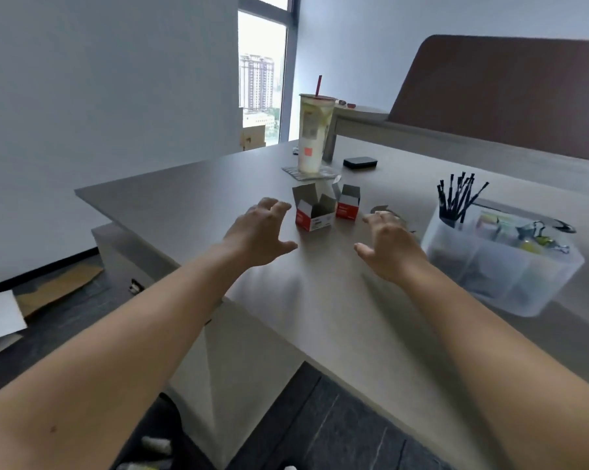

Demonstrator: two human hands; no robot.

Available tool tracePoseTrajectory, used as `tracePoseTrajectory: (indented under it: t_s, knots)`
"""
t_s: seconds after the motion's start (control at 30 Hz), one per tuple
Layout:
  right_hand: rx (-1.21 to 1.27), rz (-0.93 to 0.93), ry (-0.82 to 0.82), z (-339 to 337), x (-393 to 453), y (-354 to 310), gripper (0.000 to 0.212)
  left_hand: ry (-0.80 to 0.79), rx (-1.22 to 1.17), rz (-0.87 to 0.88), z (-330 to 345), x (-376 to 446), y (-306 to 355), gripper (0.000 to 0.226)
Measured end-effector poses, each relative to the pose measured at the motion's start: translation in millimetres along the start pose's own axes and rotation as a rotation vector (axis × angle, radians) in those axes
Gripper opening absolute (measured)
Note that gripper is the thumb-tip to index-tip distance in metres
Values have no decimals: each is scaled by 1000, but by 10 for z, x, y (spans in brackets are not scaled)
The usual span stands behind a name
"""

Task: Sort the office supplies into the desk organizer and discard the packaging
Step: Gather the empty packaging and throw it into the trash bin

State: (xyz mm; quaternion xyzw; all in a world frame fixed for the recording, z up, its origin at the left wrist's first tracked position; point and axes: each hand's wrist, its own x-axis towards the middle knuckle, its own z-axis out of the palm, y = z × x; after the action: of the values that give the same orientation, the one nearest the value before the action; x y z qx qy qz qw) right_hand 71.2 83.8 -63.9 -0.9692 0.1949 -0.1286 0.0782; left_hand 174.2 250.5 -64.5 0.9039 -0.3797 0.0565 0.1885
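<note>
While your left hand (259, 232) and right hand (389, 247) hovered spread and empty above the desk (184, 198), two opened boxes (315, 212) stood just beyond your fingertips.

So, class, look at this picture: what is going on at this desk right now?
A person is reaching both bare hands over a grey desk. The left hand and right hand are open and hold nothing, on either side of two small red-and-white boxes with their flaps open. To the right, a clear desk organizer already holds black pens and binder clips. The boxes have not been thrown away yet.
</note>
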Motion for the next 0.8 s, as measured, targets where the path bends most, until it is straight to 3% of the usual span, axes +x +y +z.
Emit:
tracePoseTrajectory:
  t_s: [0.2,0.37,0.57,0.8]
  knots:
    - [-42,230,-13,151,600,284,68,-34,-202,-98,199,614,-26,95]
    - [-39,437,-64,286,795,384,67,-62,-323,-87,392,849,-4,101]
    - [-23,355,56,302,780,349,40,18,-401,-38,373,805,-54,88]
    - [362,194,299,203,702,163,60,102,-412,-77,186,588,-322,85]
